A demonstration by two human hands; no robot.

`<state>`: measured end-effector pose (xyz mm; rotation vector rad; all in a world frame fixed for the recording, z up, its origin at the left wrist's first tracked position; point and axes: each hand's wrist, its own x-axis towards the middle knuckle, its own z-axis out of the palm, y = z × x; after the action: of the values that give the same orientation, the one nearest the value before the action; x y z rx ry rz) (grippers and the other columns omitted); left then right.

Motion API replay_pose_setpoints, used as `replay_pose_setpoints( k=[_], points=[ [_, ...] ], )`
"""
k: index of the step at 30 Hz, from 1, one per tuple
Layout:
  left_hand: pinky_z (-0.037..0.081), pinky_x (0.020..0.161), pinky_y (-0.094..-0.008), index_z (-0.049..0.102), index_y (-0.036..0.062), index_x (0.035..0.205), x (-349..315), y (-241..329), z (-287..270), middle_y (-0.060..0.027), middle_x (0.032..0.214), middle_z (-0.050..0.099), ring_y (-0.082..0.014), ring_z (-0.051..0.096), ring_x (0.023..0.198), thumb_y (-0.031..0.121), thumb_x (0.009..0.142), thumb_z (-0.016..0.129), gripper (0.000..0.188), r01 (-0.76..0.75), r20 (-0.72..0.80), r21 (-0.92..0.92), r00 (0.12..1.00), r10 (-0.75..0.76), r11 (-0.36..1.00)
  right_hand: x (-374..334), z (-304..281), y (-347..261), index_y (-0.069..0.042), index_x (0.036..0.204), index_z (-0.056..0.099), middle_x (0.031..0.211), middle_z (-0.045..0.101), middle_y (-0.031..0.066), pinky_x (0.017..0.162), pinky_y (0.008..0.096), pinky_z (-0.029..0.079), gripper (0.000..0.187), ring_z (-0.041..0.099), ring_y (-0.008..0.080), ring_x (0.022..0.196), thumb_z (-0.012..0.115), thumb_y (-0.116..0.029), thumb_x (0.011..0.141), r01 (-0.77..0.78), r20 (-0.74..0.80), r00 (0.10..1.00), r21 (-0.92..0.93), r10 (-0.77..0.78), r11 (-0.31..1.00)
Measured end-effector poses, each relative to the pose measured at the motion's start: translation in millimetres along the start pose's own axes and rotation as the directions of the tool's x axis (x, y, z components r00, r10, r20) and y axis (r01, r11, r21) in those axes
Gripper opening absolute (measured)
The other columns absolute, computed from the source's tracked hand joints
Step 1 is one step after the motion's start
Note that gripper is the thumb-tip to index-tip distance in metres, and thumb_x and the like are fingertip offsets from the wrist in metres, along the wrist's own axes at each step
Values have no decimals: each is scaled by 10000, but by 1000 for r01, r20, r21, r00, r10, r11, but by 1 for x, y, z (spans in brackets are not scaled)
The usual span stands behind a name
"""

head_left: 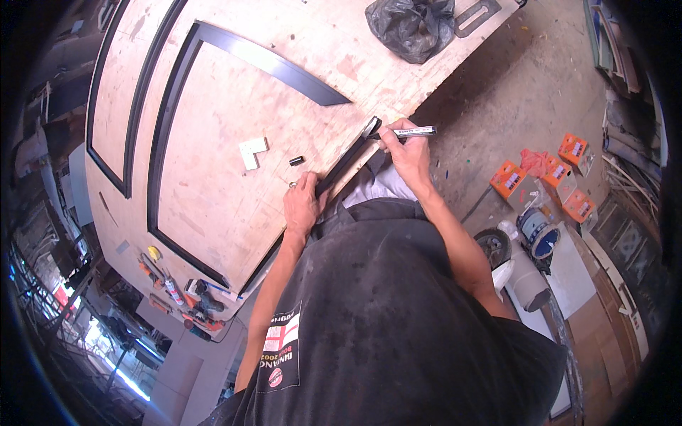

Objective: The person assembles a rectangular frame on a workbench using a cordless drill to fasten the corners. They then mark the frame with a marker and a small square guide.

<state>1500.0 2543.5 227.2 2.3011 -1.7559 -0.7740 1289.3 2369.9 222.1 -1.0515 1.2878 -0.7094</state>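
Note:
Along the near edge of the wooden table lies a long black frame bar (346, 162). My left hand (302, 206) is closed on it, with fingers over its side. A white marker pen (419, 132) is pinched in my right hand (410, 157), its tip end at the bar's far end; the tip itself is hidden by my fingers. A small black cap (296, 161) lies on the table beyond my left hand. Farther left lies a white L-shaped piece (250, 153). Black bars joined into an open-sided frame (170, 113) lie flat across the table.
The plywood table (213, 170) carries a crumpled black plastic bag (412, 28) at its far right, beside a slotted metal piece (477, 17). Power tools (202, 298) sit at the left corner. Orange boxes (508, 179) and a bucket (538, 238) stand on the floor to the right.

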Motion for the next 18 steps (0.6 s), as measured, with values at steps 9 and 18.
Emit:
replay_pose_setpoints(
  k=[9, 18],
  points=[
    [539, 718, -456, 576, 92, 1064, 0, 2, -2, -110, 987, 647, -341, 690, 879, 230, 855, 807, 341, 1, -12, -14, 1000, -1, 1000, 3, -4, 4, -15, 891, 671, 733, 692, 36, 630, 255, 501, 228, 624, 77, 665, 733, -222, 965, 31, 29, 999, -54, -30, 998],
    [547, 734, -457, 572, 89, 1075, 0, 1, -1, -117, 999, 645, -343, 687, 896, 222, 846, 809, 355, 2, 5, -21, 1000, -2, 1000, 20, -8, 10, -10, 913, 667, 745, 697, 43, 633, 252, 505, 205, 630, 81, 673, 723, -196, 981, 32, -136, 990, -81, -43, 996]
  ],
)
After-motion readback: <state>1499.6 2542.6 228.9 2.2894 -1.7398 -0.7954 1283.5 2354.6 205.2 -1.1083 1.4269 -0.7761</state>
